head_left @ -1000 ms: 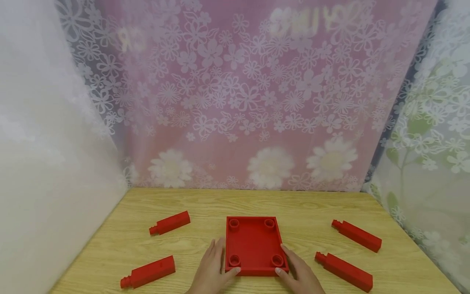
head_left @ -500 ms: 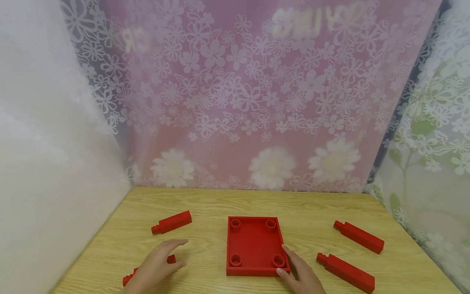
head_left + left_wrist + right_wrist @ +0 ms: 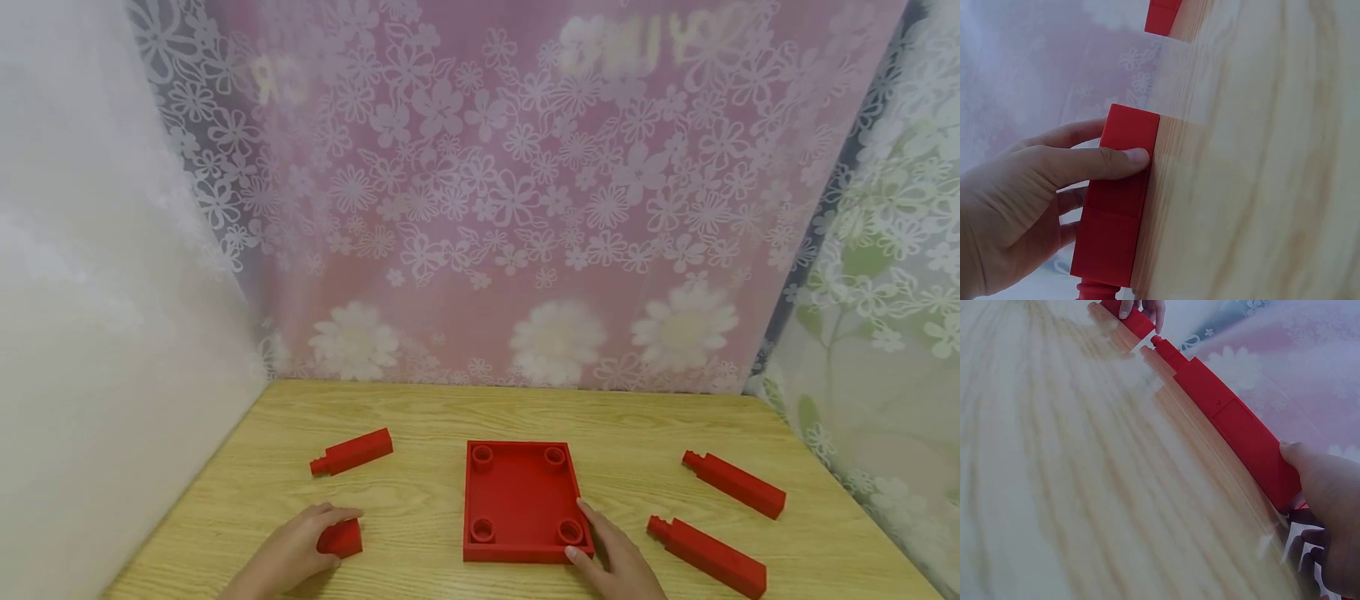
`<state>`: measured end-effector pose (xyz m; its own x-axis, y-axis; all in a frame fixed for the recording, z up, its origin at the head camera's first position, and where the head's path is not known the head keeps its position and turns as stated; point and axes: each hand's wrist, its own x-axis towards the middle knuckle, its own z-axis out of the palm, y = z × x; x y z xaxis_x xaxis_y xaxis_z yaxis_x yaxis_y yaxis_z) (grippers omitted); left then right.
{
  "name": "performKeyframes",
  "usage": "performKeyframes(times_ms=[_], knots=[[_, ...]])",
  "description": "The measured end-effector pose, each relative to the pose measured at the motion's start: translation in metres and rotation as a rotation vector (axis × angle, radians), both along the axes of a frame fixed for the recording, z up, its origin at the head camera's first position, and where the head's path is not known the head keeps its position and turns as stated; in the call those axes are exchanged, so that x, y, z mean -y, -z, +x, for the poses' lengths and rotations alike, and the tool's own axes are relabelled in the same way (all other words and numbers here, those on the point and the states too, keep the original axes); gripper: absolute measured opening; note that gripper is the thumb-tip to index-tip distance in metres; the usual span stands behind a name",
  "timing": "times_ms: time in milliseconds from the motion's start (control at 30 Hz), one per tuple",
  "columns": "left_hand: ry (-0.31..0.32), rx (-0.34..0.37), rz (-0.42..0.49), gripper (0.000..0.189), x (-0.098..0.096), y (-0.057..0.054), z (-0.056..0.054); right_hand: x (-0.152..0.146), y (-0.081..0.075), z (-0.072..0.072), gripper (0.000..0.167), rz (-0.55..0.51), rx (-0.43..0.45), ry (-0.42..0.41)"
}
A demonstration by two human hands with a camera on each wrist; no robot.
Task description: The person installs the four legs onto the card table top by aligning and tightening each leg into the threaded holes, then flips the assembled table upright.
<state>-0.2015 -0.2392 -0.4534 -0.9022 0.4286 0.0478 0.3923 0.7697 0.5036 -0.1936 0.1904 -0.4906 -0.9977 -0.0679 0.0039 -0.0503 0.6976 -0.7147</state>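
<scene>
Guessing I'm at the pick-up step, left grip (image 3: 300, 543) pinching a red block (image 3: 343, 539) at the near left of the surface (image 3: 416, 508), right grip (image 3: 615, 560) holding the red tray (image 3: 522, 497) by its near-right corner, and a clean lift probably calls for a firm squeeze.

The head camera looks forward and down from the near side of the table (image 3: 427, 417), seeing the left hand (image 3: 296, 546), the right hand (image 3: 611, 554) and the flowered curtain (image 3: 465, 183) behind. The left wrist camera is close to its hand and the red bar (image 3: 1110, 225), with a sideways picture. The right wrist camera faces low across the table, past what seems the tray (image 3: 517, 553); all three views share the left hand.
</scene>
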Motion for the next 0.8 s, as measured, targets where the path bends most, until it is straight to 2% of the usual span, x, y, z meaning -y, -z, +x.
performKeyframes(times_ms=[167, 333, 600, 800], knots=[[0.011, -0.015, -0.025, 0.052, -0.001, 0.000, 0.000, -0.002, 0.001, 0.000, 0.079, -0.003, -0.017, -0.013], [-0.004, -0.037, -0.040, 0.052, -0.004, 0.001, -0.003, -0.002, 0.001, 0.000, 0.078, 0.001, -0.016, -0.017], [0.015, -0.170, -0.023, 0.054, -0.013, -0.007, -0.011, -0.003, 0.003, -0.001, 0.078, 0.005, -0.019, -0.029], [-0.046, -0.255, 0.012, 0.056, -0.030, -0.018, -0.019, -0.003, 0.002, -0.001, 0.079, -0.005, -0.020, -0.020]])
